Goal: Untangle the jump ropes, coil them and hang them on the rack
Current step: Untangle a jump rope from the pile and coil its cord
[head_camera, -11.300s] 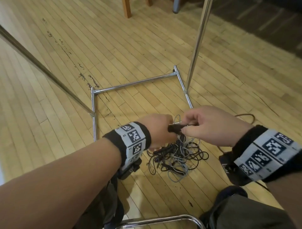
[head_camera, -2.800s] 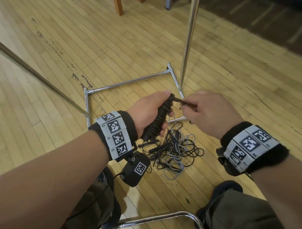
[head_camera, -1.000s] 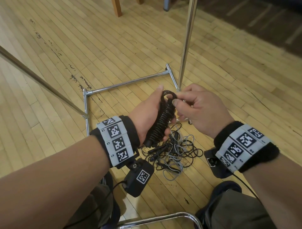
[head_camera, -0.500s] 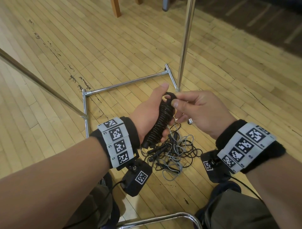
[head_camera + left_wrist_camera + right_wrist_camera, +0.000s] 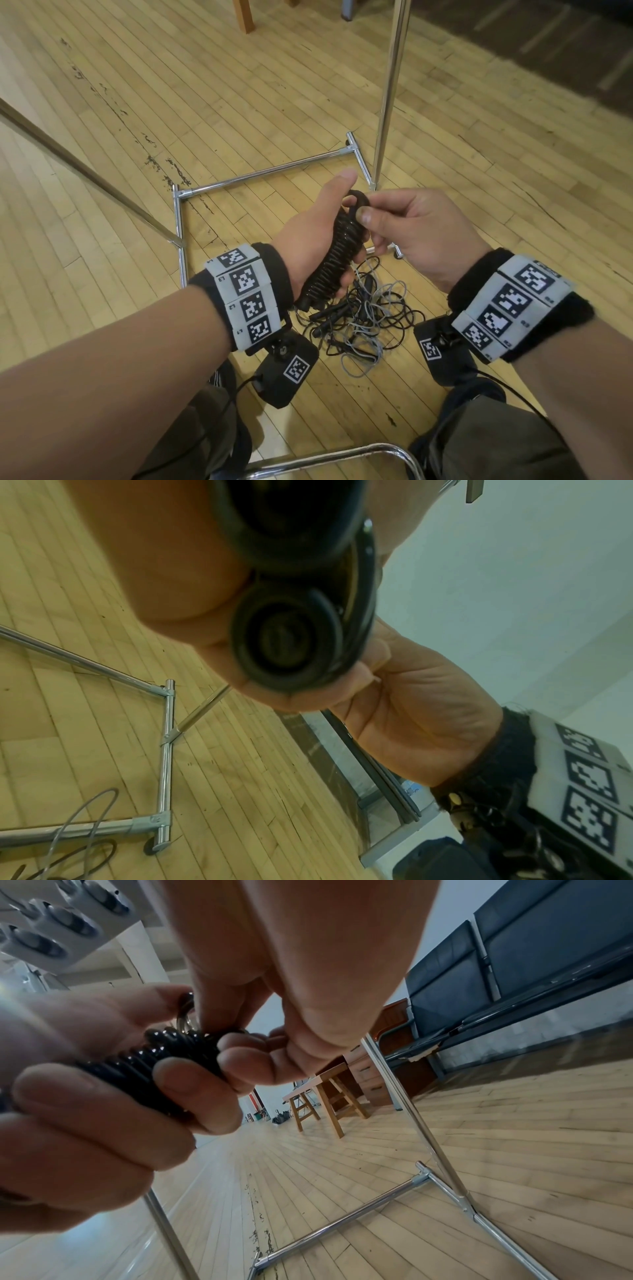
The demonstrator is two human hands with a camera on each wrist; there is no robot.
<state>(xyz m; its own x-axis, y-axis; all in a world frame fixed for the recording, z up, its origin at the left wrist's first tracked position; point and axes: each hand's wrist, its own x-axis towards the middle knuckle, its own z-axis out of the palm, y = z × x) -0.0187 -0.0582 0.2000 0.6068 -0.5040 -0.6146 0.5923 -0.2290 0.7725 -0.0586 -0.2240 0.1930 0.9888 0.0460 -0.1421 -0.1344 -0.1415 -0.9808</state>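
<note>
So that the coiled rope (image 5: 337,255) cannot spring loose, the left hand (image 5: 313,236) wraps round it while the right hand (image 5: 407,229) pinches its top loop.

A coiled black jump rope (image 5: 150,1066) is being gripped by the left hand (image 5: 85,1123), while its top loop is being pinched by the right hand (image 5: 274,988). A chrome rack (image 5: 441,1156) is being seen standing on the wooden floor (image 5: 514,1123) beyond.
</note>
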